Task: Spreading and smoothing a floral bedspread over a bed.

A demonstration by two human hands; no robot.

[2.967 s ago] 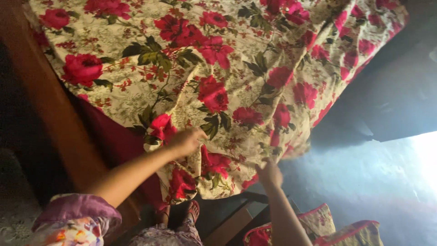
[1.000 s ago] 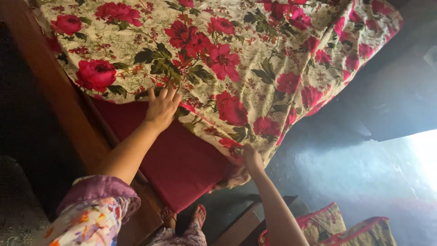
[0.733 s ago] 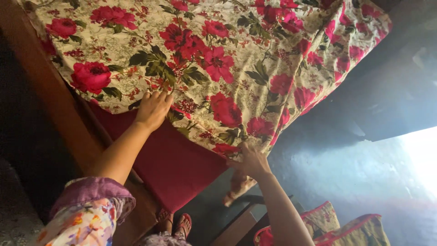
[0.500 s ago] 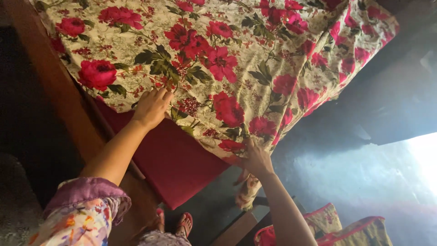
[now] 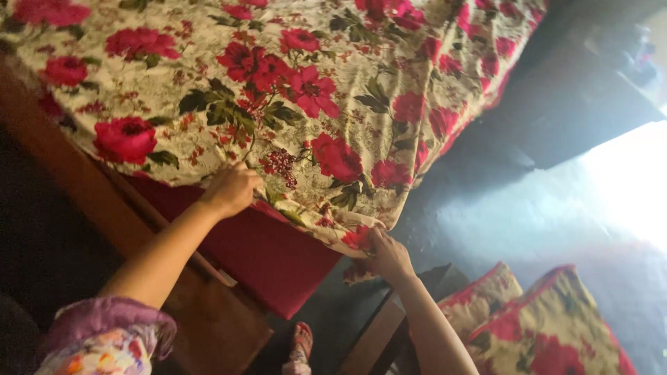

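At centre frame, the floral sheet [image 5: 292, 104] is gripped at its edge by the left hand [image 5: 229, 189]; its lower corner is pinched by the right hand [image 5: 390, 255] above the red mattress [image 5: 271, 253].

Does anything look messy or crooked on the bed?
Yes. The flowered sheet stops short at the near corner, so the red mattress shows bare. The left hand and right hand grip its rumpled edge. Two matching pillows lie on the floor.
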